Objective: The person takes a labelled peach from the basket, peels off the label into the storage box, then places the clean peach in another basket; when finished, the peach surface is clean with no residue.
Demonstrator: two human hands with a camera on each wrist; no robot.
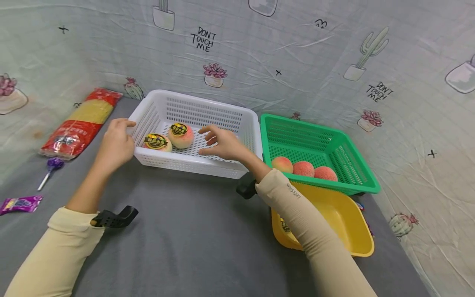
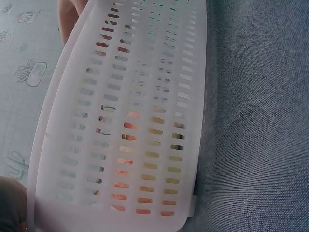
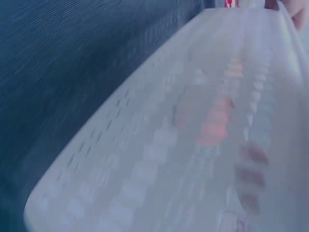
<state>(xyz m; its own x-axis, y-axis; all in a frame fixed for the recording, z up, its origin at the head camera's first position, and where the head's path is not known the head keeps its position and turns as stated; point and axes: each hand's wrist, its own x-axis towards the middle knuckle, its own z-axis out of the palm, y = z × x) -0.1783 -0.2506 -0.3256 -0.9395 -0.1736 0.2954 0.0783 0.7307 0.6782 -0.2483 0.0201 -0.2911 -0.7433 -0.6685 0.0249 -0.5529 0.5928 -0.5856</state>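
A white plastic basket (image 1: 193,164) with slotted walls stands at the back centre. Two peaches, one (image 1: 181,136) beside the other (image 1: 157,142), sit in its left part with black-and-gold labels facing up. At the basket's left end, my left hand (image 1: 116,140) grips the rim with its fingertips over the edge. My right hand (image 1: 224,143) hovers over the basket, to the right of the peaches, fingers loosely bent and apart with nothing between them. In the left wrist view, the basket's slotted wall (image 2: 140,96) fills the middle. The right wrist view is blurred.
Right of the white basket, a green basket (image 1: 361,173) holds three peaches (image 1: 303,168). In front is a yellow basin (image 1: 343,222), partly covered by my right sleeve. On the left lie a red-and-yellow packet (image 1: 83,123), a purple lollipop (image 1: 54,164) and a purple wrapped candy (image 1: 21,204).
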